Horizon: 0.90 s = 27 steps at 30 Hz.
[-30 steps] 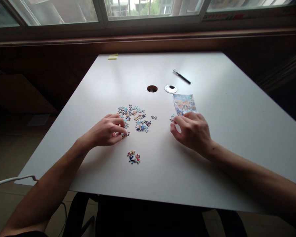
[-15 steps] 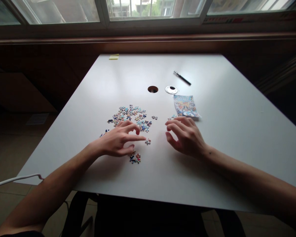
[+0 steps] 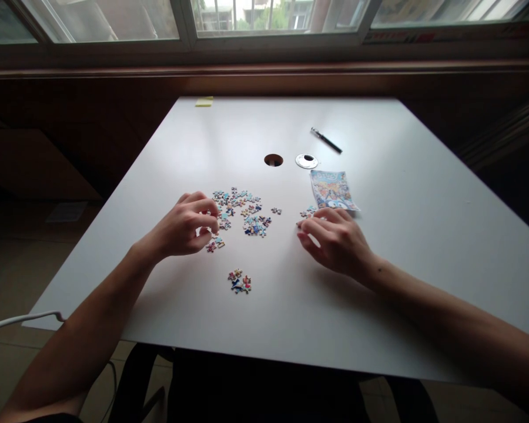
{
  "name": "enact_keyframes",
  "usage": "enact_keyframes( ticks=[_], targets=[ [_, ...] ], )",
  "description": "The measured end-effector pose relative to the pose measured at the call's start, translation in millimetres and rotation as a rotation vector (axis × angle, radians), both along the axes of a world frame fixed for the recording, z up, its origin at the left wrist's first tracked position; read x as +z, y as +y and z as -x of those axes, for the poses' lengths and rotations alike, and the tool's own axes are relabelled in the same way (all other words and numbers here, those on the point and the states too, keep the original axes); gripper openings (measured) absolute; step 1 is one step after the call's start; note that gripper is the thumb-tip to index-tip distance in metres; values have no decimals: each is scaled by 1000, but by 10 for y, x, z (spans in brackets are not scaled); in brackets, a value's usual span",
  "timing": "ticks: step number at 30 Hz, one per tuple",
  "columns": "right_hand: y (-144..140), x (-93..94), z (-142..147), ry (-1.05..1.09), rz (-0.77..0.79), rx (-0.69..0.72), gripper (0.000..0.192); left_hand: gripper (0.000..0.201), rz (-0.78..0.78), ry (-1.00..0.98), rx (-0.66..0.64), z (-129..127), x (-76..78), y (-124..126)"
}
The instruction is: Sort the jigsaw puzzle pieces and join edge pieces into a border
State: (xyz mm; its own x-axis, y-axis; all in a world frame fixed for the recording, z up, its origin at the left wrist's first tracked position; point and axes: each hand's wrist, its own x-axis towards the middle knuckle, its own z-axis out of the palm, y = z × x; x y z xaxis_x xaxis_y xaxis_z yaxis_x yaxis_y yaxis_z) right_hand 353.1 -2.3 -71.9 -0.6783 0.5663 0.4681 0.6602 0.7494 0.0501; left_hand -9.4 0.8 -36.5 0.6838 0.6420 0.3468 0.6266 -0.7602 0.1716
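Curling left hand (image 3: pixel 183 228) pinches puzzle pieces (image 3: pixel 240 210); right hand (image 3: pixel 335 238) loose, fingertips touching small piece cluster (image 3: pixel 307 212).

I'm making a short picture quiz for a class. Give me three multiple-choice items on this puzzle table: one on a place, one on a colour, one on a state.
1. Where does the pen lie?
A. beyond the picture card
B. beside the left hand
C. on the floor

2. What colour is the sticky note?
A. red
B. yellow
C. blue

3. How is the cable hole in the table?
A. capped
B. plugged by a cable
C. uncovered

Answers: 1 A, it lies farther up the table; 2 B, pale yellow at the far edge; 3 C, its round cap lies beside it.
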Motion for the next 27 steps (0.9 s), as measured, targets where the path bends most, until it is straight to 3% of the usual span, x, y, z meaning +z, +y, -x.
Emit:
enact_keyframes(
  ticks=[2, 5, 19, 22, 27],
  targets=[
    [41, -10, -23, -26, -50, -145, 17, 25, 21, 22, -10, 42, 5, 17],
    [45, -21, -18, -67, -79, -242, 21, 27, 59, 47, -23, 77, 23, 26],
    [43, -68, 0, 92, -23, -266, 12, 25, 257, 126, -109, -10, 62, -21],
    [18, -36, 21, 153, 0, -155, 6, 33, 260, 133, -145, -92, 39, -65],
    [-139, 21, 128, 118, 223, 312, 11, 53, 228, 160, -196, -361, -68, -194]
  ],
)
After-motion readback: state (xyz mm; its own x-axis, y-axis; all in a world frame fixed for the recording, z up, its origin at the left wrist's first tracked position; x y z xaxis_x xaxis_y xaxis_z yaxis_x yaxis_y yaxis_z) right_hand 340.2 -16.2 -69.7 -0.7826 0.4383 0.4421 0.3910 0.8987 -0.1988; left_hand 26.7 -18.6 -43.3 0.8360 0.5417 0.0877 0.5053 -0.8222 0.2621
